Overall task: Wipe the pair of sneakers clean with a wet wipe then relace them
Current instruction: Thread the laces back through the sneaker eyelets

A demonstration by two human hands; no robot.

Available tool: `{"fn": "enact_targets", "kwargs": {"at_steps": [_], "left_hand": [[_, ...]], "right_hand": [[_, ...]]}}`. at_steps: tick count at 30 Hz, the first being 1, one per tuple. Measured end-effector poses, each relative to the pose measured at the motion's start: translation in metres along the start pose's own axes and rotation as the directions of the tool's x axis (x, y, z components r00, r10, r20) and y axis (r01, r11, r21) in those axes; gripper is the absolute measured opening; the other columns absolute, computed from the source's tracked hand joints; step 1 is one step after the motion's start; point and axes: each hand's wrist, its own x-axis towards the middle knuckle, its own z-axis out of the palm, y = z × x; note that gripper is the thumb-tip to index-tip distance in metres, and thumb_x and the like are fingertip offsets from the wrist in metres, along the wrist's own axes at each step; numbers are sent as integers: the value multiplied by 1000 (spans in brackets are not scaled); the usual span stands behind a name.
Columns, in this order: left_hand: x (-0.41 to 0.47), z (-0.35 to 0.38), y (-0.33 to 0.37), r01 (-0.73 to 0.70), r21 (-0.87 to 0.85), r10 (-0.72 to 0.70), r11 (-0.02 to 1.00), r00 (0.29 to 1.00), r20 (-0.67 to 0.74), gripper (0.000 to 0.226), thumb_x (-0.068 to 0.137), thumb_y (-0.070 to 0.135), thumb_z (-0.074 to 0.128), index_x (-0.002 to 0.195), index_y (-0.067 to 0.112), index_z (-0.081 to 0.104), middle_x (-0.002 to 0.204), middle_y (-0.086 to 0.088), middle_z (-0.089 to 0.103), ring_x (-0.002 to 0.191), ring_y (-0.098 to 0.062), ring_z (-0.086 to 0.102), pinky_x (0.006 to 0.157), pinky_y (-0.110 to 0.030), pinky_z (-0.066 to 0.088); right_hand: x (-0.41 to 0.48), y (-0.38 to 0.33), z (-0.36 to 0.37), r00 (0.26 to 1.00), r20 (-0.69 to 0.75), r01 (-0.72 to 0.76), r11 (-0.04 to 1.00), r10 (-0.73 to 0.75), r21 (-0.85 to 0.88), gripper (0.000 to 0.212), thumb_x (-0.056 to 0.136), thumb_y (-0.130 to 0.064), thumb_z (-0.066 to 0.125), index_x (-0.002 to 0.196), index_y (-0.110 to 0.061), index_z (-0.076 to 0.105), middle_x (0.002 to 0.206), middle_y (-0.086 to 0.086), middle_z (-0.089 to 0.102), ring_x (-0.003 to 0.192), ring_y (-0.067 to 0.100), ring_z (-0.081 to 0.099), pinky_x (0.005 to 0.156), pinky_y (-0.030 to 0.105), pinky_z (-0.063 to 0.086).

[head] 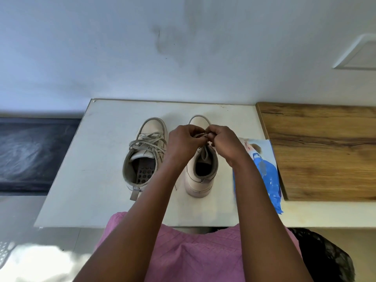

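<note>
Two cream high-top sneakers stand side by side on the white table [85, 180], toes pointing away from me. The left sneaker [142, 159] has its grey-beige laces threaded and lying loose over the tongue. Over the right sneaker [200, 180], my left hand [186, 143] and my right hand [223, 143] meet above the front eyelets. Both pinch the shoelace [201, 135] between fingertips. A strand of lace hangs down over the tongue. My hands hide the eyelets underneath.
A blue wet wipe pack [268, 176] lies to the right of the right sneaker, partly under my right forearm. A wooden board [325, 151] sits on the table's right side. A wall rises behind the table. A dark surface lies at far left.
</note>
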Motion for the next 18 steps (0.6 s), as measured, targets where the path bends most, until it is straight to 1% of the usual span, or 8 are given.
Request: {"fn": "enact_targets", "kwargs": {"at_steps": [2,3,6,9,12,14,16,18], "left_hand": [[2,-3,-1,25,-34,-23,999,998,60,23,79,16,72,102,16,73,93,1,74,85,-6,65,56,-1,39],[2,-5,-2,31,-41,-27,999,996,84,23,79,16,72,103,16,73,95,0,74,86,-6,65,56,-2,40],[4,-4,-2,35,-15,-33,999,994,105,24,80,19,72,104,18,72,96,2,73,87,-6,64,55,-5,39],[4,-3,-3,61,15,-62,998,997,55,24,79,27,74,100,16,71,92,1,71,84,-9,63,57,-12,38],[5,-5,-7,70,9,-70,997,997,32,30,75,35,78,93,12,71,87,2,69,78,-9,57,55,-13,36],[5,-6,-7,61,23,-62,998,998,34,35,74,37,79,98,12,70,96,3,67,84,-8,56,59,-13,35],[5,-6,-7,34,70,-36,997,999,18,40,73,37,79,105,15,67,107,2,64,93,-10,56,66,-18,35],[5,-6,-6,-44,132,46,990,999,-8,39,73,35,79,106,20,64,115,0,58,101,-15,57,74,-23,37]], "right_hand": [[3,10,-1,996,86,-44,973,25,227,33,93,5,36,78,-12,60,75,6,55,70,13,49,64,25,38],[5,14,-1,992,122,-56,954,21,295,36,95,6,36,76,-14,58,73,5,55,68,12,48,63,23,38],[10,20,0,980,197,-98,889,9,447,37,95,9,35,77,-11,59,71,4,58,69,13,51,64,19,41],[11,22,-3,964,266,-181,794,26,580,37,94,12,31,79,-6,60,61,-4,65,63,8,58,61,15,45],[11,24,-6,950,312,-235,705,21,669,34,95,12,30,85,-2,60,64,-3,68,63,6,63,64,14,49],[11,23,-7,944,328,-256,672,21,694,33,95,11,31,86,0,60,64,-2,69,63,5,64,64,13,50],[11,23,-8,941,338,-272,659,29,701,32,95,10,32,86,0,60,63,-2,69,61,4,63,61,12,50],[12,23,-8,940,340,-278,659,35,699,32,95,10,32,86,1,61,61,-2,68,59,4,63,60,13,49]]}}
